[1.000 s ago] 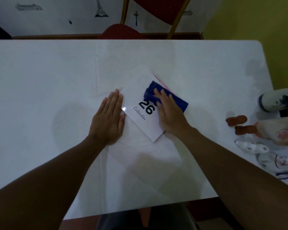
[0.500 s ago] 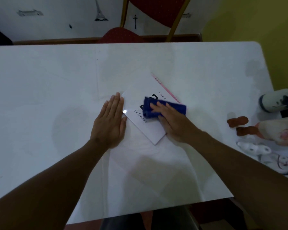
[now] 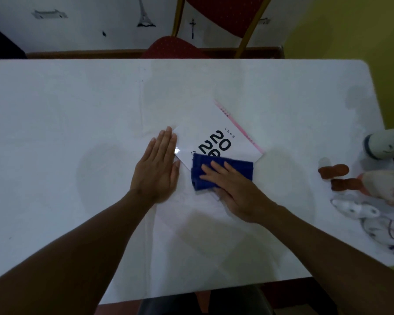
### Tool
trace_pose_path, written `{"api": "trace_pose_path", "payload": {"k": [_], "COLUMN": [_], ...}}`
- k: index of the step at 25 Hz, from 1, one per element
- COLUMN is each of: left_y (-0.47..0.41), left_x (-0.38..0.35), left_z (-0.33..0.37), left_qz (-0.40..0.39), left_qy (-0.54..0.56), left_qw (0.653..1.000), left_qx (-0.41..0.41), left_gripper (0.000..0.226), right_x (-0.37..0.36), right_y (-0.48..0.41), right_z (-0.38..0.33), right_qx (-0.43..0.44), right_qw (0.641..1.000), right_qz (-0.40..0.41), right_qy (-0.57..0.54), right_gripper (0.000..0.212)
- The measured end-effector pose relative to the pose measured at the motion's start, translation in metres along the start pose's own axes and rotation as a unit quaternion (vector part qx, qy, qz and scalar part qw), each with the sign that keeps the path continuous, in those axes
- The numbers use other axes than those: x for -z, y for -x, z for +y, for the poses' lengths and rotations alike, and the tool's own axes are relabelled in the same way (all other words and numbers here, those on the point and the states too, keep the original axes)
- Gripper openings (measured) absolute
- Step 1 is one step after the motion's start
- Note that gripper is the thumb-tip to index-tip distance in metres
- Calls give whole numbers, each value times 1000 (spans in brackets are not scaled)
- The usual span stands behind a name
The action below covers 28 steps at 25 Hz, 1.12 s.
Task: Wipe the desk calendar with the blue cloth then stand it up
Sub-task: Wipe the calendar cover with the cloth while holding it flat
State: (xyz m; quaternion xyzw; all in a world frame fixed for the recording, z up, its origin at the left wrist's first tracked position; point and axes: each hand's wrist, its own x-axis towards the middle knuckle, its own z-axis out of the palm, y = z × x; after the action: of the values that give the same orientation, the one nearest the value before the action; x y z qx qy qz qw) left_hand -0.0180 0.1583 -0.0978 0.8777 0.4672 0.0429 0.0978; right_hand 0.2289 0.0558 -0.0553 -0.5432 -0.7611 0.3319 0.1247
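Right hand (image 3: 234, 189) presses blue cloth (image 3: 223, 172) on flat desk calendar (image 3: 216, 133); left hand (image 3: 157, 171) flat beside it

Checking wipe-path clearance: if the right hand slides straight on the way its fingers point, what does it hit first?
Probably the left hand: the right hand, flat on the cloth, points up-left across the calendar toward those fingers at its left corner.

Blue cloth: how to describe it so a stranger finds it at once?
Near the middle of the white table a desk calendar lies flat. The right hand presses the blue cloth onto its near corner; nothing else there is solid dark blue.
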Motion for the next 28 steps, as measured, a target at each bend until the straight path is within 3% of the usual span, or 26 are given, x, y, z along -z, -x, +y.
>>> {"api": "trace_pose_path", "payload": {"k": [4, 10, 15, 22, 28], "left_y": [-1, -1, 0, 1, 1], "left_x": [-1, -2, -3, -3, -3], "left_z": [0, -1, -1, -1, -1], "left_qz": [1, -6, 0, 11, 26], "left_qy": [3, 8, 8, 5, 10], "left_qw": [1000, 1000, 1000, 1000, 1000], "left_qx": [2, 4, 1, -3, -9], "left_gripper": [66, 67, 66, 66, 67], "right_x": [21, 38, 14, 4, 48], "right_y": [-21, -103, -77, 4, -72], "right_z": [12, 26, 8, 5, 35], "right_qx": [16, -39, -47, 25, -92], "right_qw": [999, 999, 996, 999, 994], "right_qz": [-32, 36, 79, -30, 41], "right_qy": [9, -2, -6, -6, -41], "right_gripper": [45, 44, 44, 42, 44]}}
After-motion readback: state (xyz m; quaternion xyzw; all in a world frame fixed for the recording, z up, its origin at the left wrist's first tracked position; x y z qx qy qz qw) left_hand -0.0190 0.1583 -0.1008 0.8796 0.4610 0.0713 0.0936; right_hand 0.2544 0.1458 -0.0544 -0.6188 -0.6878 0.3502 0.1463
